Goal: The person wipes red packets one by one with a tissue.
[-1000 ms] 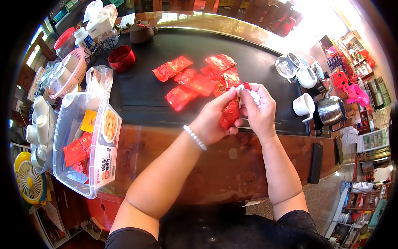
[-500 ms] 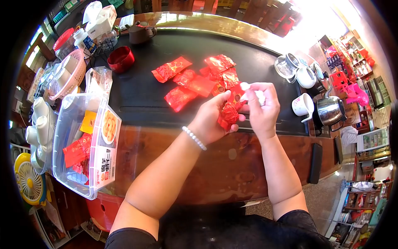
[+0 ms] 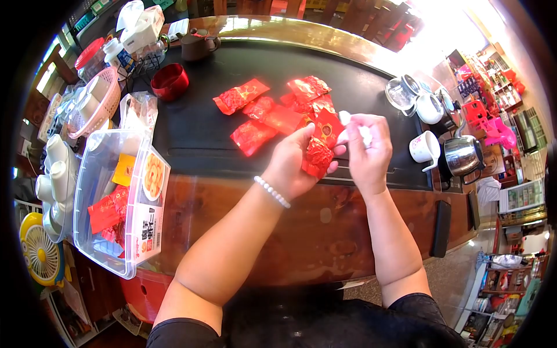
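Observation:
My left hand (image 3: 294, 159), with a beaded bracelet at the wrist, is closed around a shiny red foil packet (image 3: 318, 155). Close to it on the right, my right hand (image 3: 370, 152) pinches a crumpled white tissue (image 3: 365, 134), whose ends stick out between the fingers. Several similar red packets lie beyond my hands on the black tray (image 3: 203, 133), among them one at the left (image 3: 241, 96) and one at the back (image 3: 308, 88). Some of the pile is hidden behind my left hand.
To the left stands a clear plastic box (image 3: 108, 232) holding red packets and a yellow one. Further back are a red bowl (image 3: 170, 82), a dark teapot (image 3: 197, 45) and a pink basket (image 3: 110, 93). At right are a white cup (image 3: 423, 147) and a steel kettle (image 3: 461, 156).
The packet in my left hand has tilted and shifted slightly left. My right hand and the tissue have moved only a little. The packets on the tray stay put.

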{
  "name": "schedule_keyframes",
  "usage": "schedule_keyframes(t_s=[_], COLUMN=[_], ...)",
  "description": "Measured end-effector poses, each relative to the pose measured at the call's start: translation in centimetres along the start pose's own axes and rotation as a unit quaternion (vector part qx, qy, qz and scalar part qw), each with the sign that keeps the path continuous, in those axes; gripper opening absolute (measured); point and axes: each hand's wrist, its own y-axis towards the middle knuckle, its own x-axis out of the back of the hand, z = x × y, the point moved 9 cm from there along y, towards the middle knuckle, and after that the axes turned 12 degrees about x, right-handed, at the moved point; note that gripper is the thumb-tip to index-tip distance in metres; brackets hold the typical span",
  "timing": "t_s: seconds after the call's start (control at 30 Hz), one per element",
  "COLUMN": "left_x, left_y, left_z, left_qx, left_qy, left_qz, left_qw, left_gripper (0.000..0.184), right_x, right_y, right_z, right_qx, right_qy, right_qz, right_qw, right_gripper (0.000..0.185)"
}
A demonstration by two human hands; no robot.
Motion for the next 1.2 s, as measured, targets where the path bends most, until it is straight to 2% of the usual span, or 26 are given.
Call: schedule_keyframes(t_s=[0.03, 0.1, 0.13, 0.2, 0.27, 0.3, 0.33, 0.4, 0.47, 0.57, 0.63, 0.73, 0.83, 0.97, 1.07, 1.17, 1.2], left_x=[0.0, 0.3, 0.1, -0.3, -0.1, -0.2, 1.0, 0.6, 0.5, 0.7, 0.4, 0.5, 0.6, 0.4, 0.4, 0.8, 1.0], left_y=[0.3, 0.9, -0.1, 1.0, 1.2, 0.5, -0.2, 0.0, -0.1, 0.7, 0.5, 0.5, 0.3, -0.1, -0.2, 0.4, 0.6], left_z=[0.1, 0.1, -0.1, 0.1, 0.2, 0.3, -0.1, 0.0, 0.2, -0.5, -0.9, -1.7, -2.3, -2.4, -2.6, -2.5, -2.5], left_qx=[-0.002, -0.006, -0.028, 0.045, 0.051, 0.020, -0.011, 0.003, 0.030, 0.008, -0.006, -0.047, -0.081, -0.093, -0.099, -0.091, -0.089], left_qy=[-0.031, -0.092, -0.070, -0.158, -0.148, -0.094, -0.038, -0.062, -0.102, -0.103, -0.128, -0.151, -0.160, -0.161, -0.148, -0.147, -0.150], left_qz=[0.007, 0.023, 0.008, 0.266, 0.250, 0.106, -0.041, -0.001, 0.017, 0.094, 0.070, 0.065, 0.058, 0.055, 0.050, 0.060, 0.066], left_qw=[0.999, 0.995, 0.997, 0.950, 0.956, 0.990, 0.998, 0.998, 0.994, 0.990, 0.989, 0.985, 0.982, 0.981, 0.983, 0.983, 0.983], left_gripper=[0.040, 0.037, 0.034, 0.040, 0.042, 0.040, 0.039, 0.044, 0.052, 0.050, 0.050, 0.047, 0.044, 0.042, 0.044, 0.045, 0.045], right_x=[-1.1, -3.3, -3.5, -4.0, -3.9, -3.9, -4.1, -4.5, -4.6, -4.3, -3.8, -3.4, -3.5, -3.2, -3.4, -4.5, -4.4], right_y=[-0.2, -0.2, -0.4, -0.9, -0.9, -0.8, -0.8, -0.8, -0.9, -0.9, -0.8, -0.4, -0.7, -1.1, -1.9, -3.4, -3.4], right_z=[0.6, 3.4, 3.0, 2.6, 2.7, 2.9, 3.6, 5.2, 5.8, 5.7, 5.3, 4.2, 2.5, 1.3, -0.8, -2.6, -2.3], right_qx=[-0.028, 0.169, 0.140, 0.081, 0.075, 0.072, 0.103, 0.164, 0.162, 0.157, 0.130, 0.146, 0.066, 0.041, -0.107, -0.193, -0.199], right_qy=[0.060, -0.025, 0.000, 0.049, 0.052, 0.053, 0.045, 0.029, 0.035, 0.038, 0.048, 0.037, 0.047, -0.006, 0.026, 0.142, 0.150], right_qz=[0.028, 0.137, 0.135, 0.130, 0.139, 0.143, 0.159, 0.190, 0.209, 0.200, 0.169, 0.160, 0.184, 0.148, 0.125, 0.161, 0.157], right_qw=[0.997, 0.976, 0.981, 0.987, 0.986, 0.986, 0.981, 0.968, 0.964, 0.966, 0.976, 0.976, 0.980, 0.988, 0.986, 0.957, 0.956], right_gripper=[0.006, 0.010, 0.011, 0.013, 0.012, 0.012, 0.012, 0.014, 0.013, 0.012, 0.010, 0.008, 0.006, 0.018, 0.027, 0.026, 0.020])
